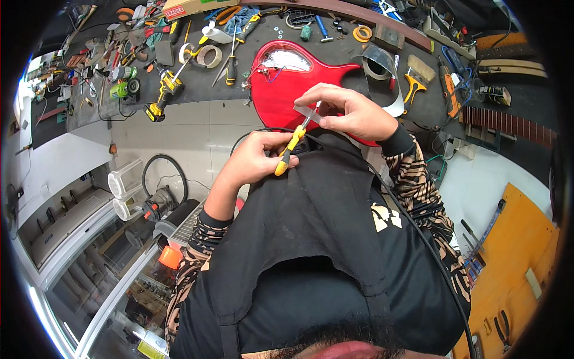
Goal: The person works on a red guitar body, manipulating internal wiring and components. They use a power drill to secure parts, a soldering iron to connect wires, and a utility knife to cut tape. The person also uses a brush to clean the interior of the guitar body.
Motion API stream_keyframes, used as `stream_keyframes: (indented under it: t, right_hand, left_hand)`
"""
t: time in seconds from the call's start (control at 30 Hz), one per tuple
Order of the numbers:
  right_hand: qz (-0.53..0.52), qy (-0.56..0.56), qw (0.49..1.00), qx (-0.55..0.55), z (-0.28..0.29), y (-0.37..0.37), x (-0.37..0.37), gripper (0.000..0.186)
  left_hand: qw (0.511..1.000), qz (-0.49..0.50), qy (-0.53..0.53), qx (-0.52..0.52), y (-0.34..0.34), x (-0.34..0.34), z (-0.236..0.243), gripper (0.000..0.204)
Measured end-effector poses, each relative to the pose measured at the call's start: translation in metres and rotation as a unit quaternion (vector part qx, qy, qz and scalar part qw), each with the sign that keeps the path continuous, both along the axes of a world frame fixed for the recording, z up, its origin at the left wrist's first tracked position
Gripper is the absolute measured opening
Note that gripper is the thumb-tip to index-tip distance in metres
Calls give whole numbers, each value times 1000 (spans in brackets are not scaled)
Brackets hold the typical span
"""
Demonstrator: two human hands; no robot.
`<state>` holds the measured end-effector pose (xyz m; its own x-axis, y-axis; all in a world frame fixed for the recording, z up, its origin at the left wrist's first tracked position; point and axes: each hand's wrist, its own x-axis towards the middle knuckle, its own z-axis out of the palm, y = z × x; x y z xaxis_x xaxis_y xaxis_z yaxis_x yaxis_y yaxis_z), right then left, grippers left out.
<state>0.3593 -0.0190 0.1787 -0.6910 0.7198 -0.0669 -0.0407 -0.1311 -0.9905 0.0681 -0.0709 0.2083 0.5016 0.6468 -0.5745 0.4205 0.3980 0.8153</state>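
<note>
My left hand (254,158) is closed round the yellow-and-black handle of a screwdriver (291,151), held in front of my apron with its metal shaft slanting up to the right. My right hand (359,113) pinches a small, pale, see-through flat piece (307,114) between thumb and fingers. The piece lies against the shaft near its tip; the tip itself is partly hidden by the fingers. Just beyond both hands, a red guitar body (272,96) rests on the bench, with thin wires at an oval opening. My right hand overlaps its near part.
On the dark workbench (197,90) lie a yellow cordless drill (165,94), tape rolls (208,57), another screwdriver (231,71) and a brush (417,78). A fretted neck (508,124) is at right. A black cable (412,218) crosses my chest. Glass-doored shelving (101,257) stands at lower left.
</note>
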Motion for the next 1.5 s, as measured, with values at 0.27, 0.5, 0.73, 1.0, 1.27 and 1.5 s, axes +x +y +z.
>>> stream_keyframes:
  t: [0.27,0.5,0.73,1.0,1.27,1.5]
  right_hand:
    - [2,5,1000,-15,0,1,3,55]
    - [3,7,1000,-19,-4,2,6,55]
    - [2,-2,1000,-21,-1,5,10,56]
    - [-47,-146,985,76,-83,35,28,61]
    - [11,-347,889,299,-142,81,21,47]
    - [-103,-280,947,119,-141,106,19,27]
  left_hand:
    - [1000,-11,4,15,2,2,-2,59]
    - [1000,-9,13,-4,5,6,2,57]
    - [999,-30,41,-5,11,3,1,63]
    - [995,-56,81,2,17,-15,-3,55]
    - [996,33,77,-19,-11,-35,-32,63]
    - [990,104,87,-51,-2,-54,-40,52]
